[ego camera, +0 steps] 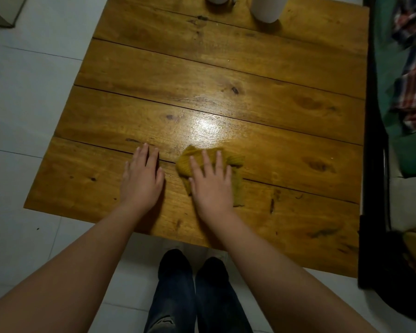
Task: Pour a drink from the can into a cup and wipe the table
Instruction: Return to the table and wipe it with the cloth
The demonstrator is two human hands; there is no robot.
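Hands spread flat on a varnished wooden plank table: right hand presses a crumpled mustard-yellow cloth, left hand rests bare beside it; white cylindrical cup at the far edge; pale tiled floor surrounds.

Dim, warm glare on table

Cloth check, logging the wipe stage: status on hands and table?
Right hand flat on yellow cloth. Left hand flat on bare table. White cup at far edge, clear of hands.

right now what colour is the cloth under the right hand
Mustard yellow cloth, seen in the head view.
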